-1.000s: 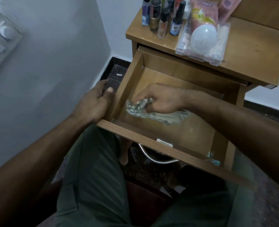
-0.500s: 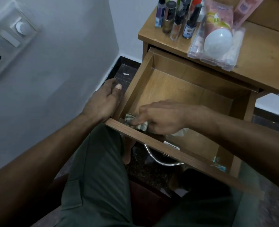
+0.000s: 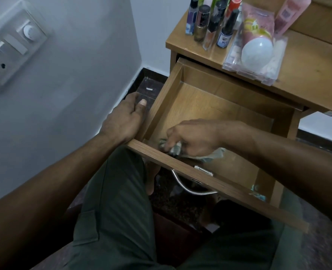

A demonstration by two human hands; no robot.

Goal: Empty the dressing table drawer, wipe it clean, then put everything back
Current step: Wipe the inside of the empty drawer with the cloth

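Wooden drawer (image 3: 161, 106): left hand (image 3: 122, 121) grips its side, right hand (image 3: 192, 139) clutches cloth (image 3: 175, 150).

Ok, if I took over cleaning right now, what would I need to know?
Left hand holds the drawer's left wall, steadying it. Right hand grips the cloth, pressed into the drawer's front left corner. The bottles and packets stand on the table top. Emptying is nearly done; a small bluish thing remains in the front right corner. Left: finish wiping, then put everything back.

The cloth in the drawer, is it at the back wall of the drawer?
No, the right hand presses the cloth into the front left corner of the drawer.
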